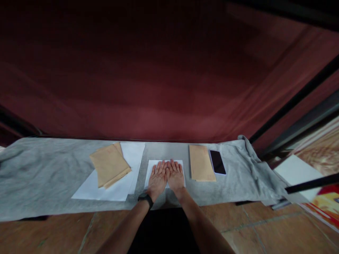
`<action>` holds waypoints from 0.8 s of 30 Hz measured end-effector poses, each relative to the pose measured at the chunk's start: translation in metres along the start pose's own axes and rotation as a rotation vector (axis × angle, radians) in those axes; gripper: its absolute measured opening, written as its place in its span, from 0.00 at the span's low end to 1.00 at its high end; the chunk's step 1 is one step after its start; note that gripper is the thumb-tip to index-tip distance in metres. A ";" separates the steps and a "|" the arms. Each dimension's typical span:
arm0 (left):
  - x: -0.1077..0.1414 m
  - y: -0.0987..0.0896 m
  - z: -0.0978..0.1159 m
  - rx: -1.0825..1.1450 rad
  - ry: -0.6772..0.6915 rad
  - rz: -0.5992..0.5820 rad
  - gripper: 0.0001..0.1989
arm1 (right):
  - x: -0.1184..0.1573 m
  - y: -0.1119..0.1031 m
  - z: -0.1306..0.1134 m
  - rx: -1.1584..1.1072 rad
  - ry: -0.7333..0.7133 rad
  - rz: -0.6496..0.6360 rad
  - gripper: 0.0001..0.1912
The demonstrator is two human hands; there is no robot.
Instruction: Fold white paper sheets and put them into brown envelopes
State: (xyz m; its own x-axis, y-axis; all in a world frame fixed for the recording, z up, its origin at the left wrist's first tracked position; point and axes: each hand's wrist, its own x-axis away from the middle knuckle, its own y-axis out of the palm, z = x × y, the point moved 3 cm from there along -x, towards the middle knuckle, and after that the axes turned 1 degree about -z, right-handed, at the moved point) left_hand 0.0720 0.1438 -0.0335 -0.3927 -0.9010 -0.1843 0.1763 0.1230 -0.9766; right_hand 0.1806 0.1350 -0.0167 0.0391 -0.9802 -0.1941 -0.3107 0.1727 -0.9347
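A white sheet of paper, small or folded, lies in front of me on the grey cloth. My left hand rests flat on it with the fingers stretched out, and a dark watch is on that wrist. Beside it, my right hand is also pressed flat on the paper, the two hands touching at the thumbs. Both hide most of the sheet, so whether it is folded cannot be seen. Nothing is gripped in either hand.
Brown envelopes lie on larger white sheets to the left. To the right are more brown envelopes and a phone. The grey cloth covers the long surface, and a dark red panel rises behind it.
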 end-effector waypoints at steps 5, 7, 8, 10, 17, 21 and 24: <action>0.000 -0.009 -0.008 0.019 -0.037 0.022 0.28 | -0.005 0.005 0.010 0.034 0.052 0.051 0.26; 0.002 -0.013 -0.013 0.007 -0.067 0.018 0.28 | -0.003 0.007 0.015 0.038 0.075 0.095 0.27; 0.004 -0.015 -0.015 0.000 -0.076 0.014 0.28 | -0.001 0.008 0.017 0.041 0.089 0.115 0.27; 0.010 -0.016 -0.020 -0.011 -0.095 0.011 0.29 | 0.003 0.008 0.020 0.046 0.116 0.142 0.29; 0.038 -0.021 -0.029 -0.034 -0.161 0.049 0.32 | 0.005 0.006 0.021 0.055 0.150 0.150 0.31; 0.062 -0.030 -0.012 -0.040 -0.084 0.084 0.30 | 0.004 0.004 0.022 0.049 0.151 0.149 0.31; 0.076 -0.032 0.005 -0.027 0.065 0.043 0.27 | 0.004 0.001 0.021 0.047 0.156 0.138 0.31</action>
State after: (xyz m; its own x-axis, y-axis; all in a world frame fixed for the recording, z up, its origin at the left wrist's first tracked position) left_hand 0.0412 0.0689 -0.0155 -0.4433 -0.8657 -0.2323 0.1702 0.1732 -0.9701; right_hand 0.2001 0.1335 -0.0242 -0.1497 -0.9493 -0.2765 -0.2580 0.3074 -0.9159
